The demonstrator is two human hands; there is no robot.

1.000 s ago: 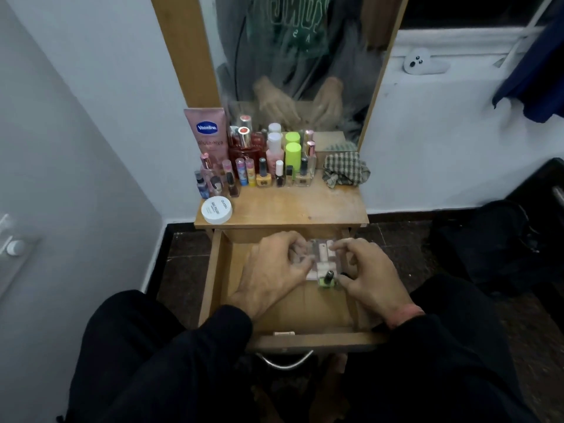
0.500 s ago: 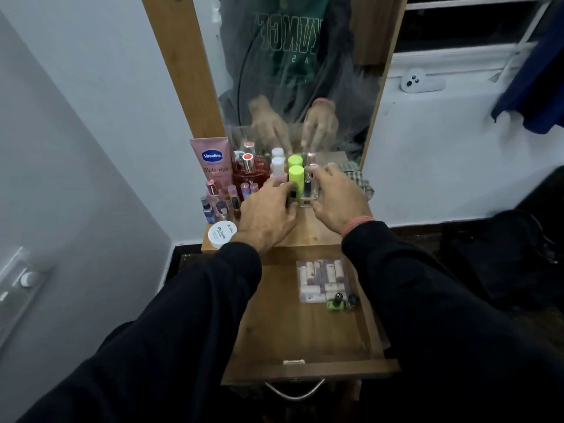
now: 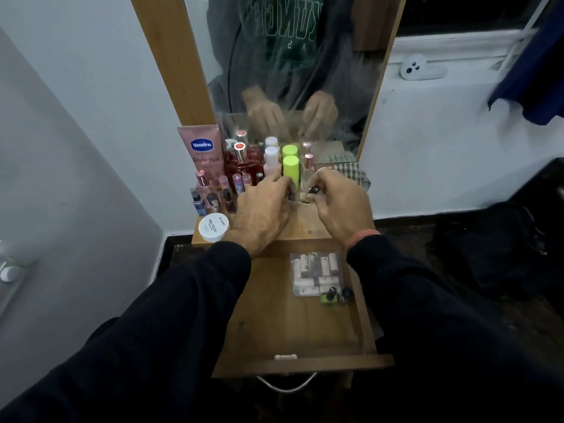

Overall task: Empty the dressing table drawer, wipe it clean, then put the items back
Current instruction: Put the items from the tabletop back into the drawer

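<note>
We see both hands over the dressing table top (image 3: 308, 230): the left hand (image 3: 262, 212) pinches a small bottle (image 3: 292, 195), the right hand (image 3: 338, 206) a dark-capped tube (image 3: 313, 189). The open drawer (image 3: 293, 325) holds a clear packet (image 3: 316, 274) near its back right corner.

The wooden drawer (image 3: 293, 331) stands pulled open at six o'clock. A clear packet of white tubes (image 3: 316, 274) lies flat at its two o'clock corner, touching a green bottle (image 3: 328, 297) and what seems a dark-capped one (image 3: 346, 294).
</note>
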